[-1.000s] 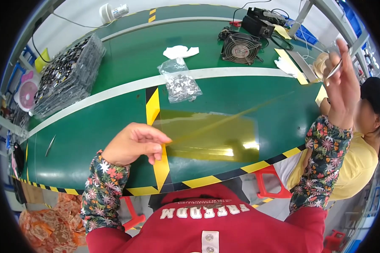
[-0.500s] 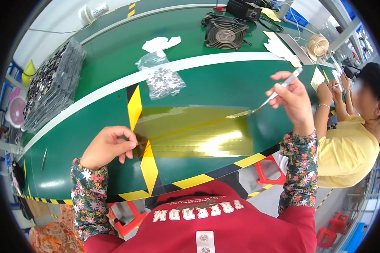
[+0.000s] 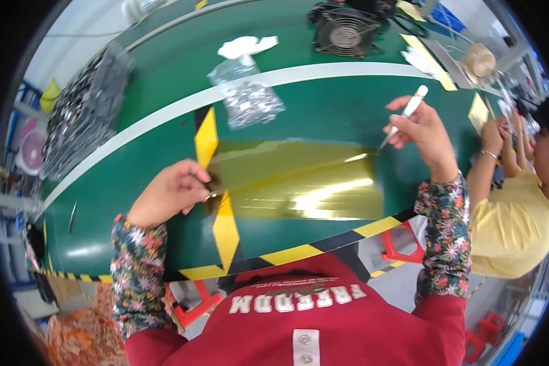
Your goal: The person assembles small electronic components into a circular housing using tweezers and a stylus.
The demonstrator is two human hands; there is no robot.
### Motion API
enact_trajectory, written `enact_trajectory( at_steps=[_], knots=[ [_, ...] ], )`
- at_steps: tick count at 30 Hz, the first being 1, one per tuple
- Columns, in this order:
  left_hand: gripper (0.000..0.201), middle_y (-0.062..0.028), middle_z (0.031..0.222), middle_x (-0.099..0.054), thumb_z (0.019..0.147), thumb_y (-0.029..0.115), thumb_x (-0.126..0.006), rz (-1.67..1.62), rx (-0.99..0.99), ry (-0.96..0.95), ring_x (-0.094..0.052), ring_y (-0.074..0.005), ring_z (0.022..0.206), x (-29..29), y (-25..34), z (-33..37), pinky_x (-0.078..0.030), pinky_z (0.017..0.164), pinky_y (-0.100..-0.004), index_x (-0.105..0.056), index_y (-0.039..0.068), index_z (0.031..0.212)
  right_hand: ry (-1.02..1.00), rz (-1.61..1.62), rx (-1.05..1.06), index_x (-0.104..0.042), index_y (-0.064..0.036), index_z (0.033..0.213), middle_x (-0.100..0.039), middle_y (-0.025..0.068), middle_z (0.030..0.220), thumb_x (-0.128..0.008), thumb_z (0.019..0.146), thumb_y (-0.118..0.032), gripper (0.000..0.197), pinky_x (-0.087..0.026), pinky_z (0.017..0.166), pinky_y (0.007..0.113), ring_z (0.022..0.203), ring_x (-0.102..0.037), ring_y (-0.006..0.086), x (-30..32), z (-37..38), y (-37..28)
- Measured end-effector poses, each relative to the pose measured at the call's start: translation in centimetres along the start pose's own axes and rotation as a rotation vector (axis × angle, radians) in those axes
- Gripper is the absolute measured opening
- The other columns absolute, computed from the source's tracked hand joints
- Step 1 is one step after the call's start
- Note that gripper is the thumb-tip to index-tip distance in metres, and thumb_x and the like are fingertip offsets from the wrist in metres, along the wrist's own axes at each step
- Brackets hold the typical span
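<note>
A sheet of transparent yellow film (image 3: 274, 198) lies flat across the green table (image 3: 323, 104). At its left edge, my left hand (image 3: 177, 190) is closed in a pinch on the end of a thin strip of clear yellowish film (image 3: 287, 175). The strip stretches right over the sheet and ends in a bright glint. Above the sheet's right end, my right hand (image 3: 422, 131) grips a slim white-handled tool (image 3: 412, 105) with a thin pointed tip. The tip is close to the strip's right end; whether it touches is unclear, and the tool's exact kind cannot be made out.
Beyond the sheet lies a clear bag of small parts (image 3: 250, 100). A black fan (image 3: 346, 38) stands at the back, and stacked clear trays (image 3: 88, 113) at far left. A co-worker in yellow (image 3: 512, 219) sits at right. Yellow-black tape (image 3: 293, 254) marks the front edge.
The view has shifted, so the table sits slightly right and higher. The tool in my right hand is more upright, its tip nearer the sheet's right edge. My left hand keeps its pinch.
</note>
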State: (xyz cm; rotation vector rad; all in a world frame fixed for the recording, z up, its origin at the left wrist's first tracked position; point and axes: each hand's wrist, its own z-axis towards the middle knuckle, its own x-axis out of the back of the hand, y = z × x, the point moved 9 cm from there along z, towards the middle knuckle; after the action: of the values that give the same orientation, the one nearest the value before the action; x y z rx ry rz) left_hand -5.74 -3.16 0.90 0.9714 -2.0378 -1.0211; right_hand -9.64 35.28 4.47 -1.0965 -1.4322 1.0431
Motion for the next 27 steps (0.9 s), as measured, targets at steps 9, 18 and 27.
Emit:
enact_trajectory(
  at_steps=[9,18,27],
  knots=[
    [0.013,0.0021,0.070,-0.054,0.078,-0.001,-0.061,0.331,-0.148,0.151,-0.050,-0.0031,0.061,1.1,1.7,1.7,-0.041,0.056,-0.0174,-0.052,0.003,0.087,0.019,-0.071,-0.042,-0.053,-0.0033,0.104,-0.063,0.0052,0.075,-0.060,0.085,-0.013,0.023,-0.047,0.049,0.018,0.056,-0.059,0.0085,-0.4,1.1,0.6],
    [0.013,-0.0041,0.066,-0.058,0.073,0.004,-0.065,0.449,-0.164,0.217,-0.056,-0.0099,0.061,0.8,2.6,2.6,-0.043,0.056,-0.0236,-0.055,0.001,0.081,0.018,-0.110,-0.056,-0.053,-0.0038,0.104,-0.063,0.0053,0.076,-0.060,0.085,-0.014,0.023,-0.048,0.050,0.019,0.057,-0.060,0.0086,0.3,1.3,0.8],
    [0.011,0.0026,0.068,-0.053,0.074,0.001,-0.064,0.510,-0.182,0.247,-0.049,-0.0031,0.060,0.6,2.9,2.4,-0.040,0.054,-0.0174,-0.054,0.002,0.079,-0.015,-0.140,-0.090,-0.053,-0.0034,0.103,-0.063,0.0068,0.075,-0.059,0.085,-0.012,0.021,-0.049,0.049,0.019,0.057,-0.060,0.0090,-0.2,1.6,1.1]
  ],
)
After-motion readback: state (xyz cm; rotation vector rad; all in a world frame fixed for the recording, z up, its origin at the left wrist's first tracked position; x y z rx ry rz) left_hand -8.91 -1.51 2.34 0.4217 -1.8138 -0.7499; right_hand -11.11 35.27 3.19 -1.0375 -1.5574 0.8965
